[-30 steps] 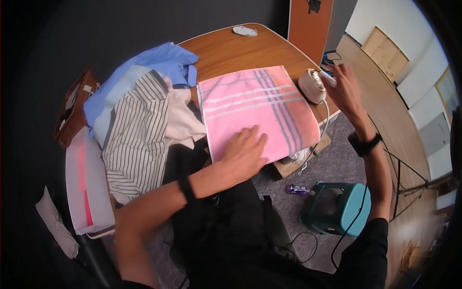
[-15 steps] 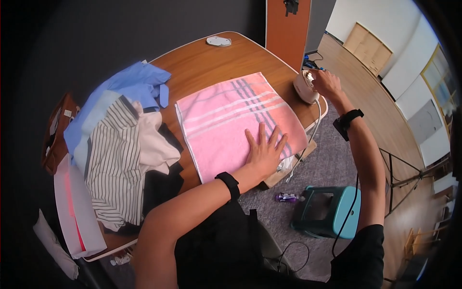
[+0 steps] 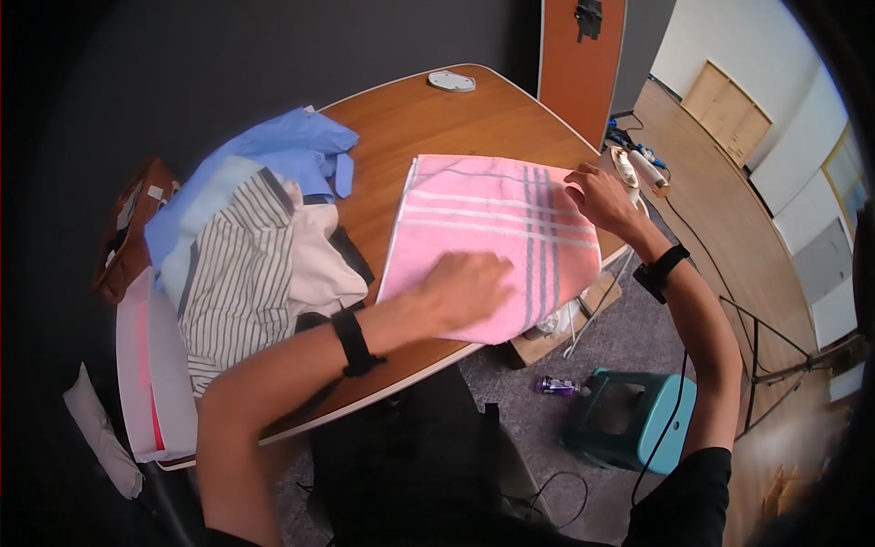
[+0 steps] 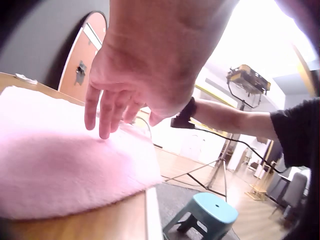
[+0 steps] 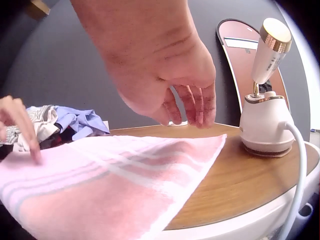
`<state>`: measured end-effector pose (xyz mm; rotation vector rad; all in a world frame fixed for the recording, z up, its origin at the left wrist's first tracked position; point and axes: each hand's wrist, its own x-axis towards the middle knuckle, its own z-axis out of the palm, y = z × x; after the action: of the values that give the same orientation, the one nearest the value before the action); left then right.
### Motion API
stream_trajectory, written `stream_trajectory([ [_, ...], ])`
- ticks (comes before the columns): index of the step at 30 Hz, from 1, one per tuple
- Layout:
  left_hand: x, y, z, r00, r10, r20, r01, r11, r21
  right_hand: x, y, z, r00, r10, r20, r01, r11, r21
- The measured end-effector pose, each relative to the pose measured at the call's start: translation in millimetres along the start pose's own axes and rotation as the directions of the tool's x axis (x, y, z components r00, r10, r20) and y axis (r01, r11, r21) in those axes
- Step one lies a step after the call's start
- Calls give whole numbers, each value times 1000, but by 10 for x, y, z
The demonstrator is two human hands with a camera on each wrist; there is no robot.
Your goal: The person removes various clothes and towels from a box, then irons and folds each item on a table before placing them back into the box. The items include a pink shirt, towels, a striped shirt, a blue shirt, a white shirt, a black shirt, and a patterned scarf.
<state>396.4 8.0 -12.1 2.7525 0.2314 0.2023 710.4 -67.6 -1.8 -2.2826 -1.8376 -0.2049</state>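
A pink towel with white and grey stripes lies flat on the wooden table, close to its front edge. Over the towel's near half is my left hand, blurred, its fingers loosely extended. In the left wrist view its fingertips hang just above the pink cloth. My right hand is at the towel's right edge, fingers relaxed and bent downward with nothing in them. Beyond it stands a white corded appliance, its gold-trimmed handle tilted upright in the base.
On the left, a striped shirt is heaped with blue clothes and a pale pink garment. Beside them are a brown bag and a white box. A teal stool stands on the floor at right.
My right hand has let go of the white appliance's handle and moved left to the towel's edge. The left hand, earlier spread flat on the towel, has shifted left and looks lifted.
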Motion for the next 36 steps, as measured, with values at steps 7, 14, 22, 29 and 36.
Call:
stream_trajectory([
  [7,324,-1454,-160,811,-453,-370,466,883,-59,689,67,345,991,-122,56,112,980,164],
  [14,568,-1934,-186,705,-707,-56,587,626,-513,1319,-355,714,991,-92,94,57,942,330],
  [22,753,-2183,-87,666,-727,-168,622,665,-414,1654,-790,983,993,-103,65,67,907,416],
  [29,717,-2074,-241,694,-713,-106,654,684,-323,1854,-876,1013,961,-64,271,-72,883,464],
  [36,709,-1987,-306,662,-739,-125,710,672,-212,1828,-952,1046,975,117,189,-186,895,405],
])
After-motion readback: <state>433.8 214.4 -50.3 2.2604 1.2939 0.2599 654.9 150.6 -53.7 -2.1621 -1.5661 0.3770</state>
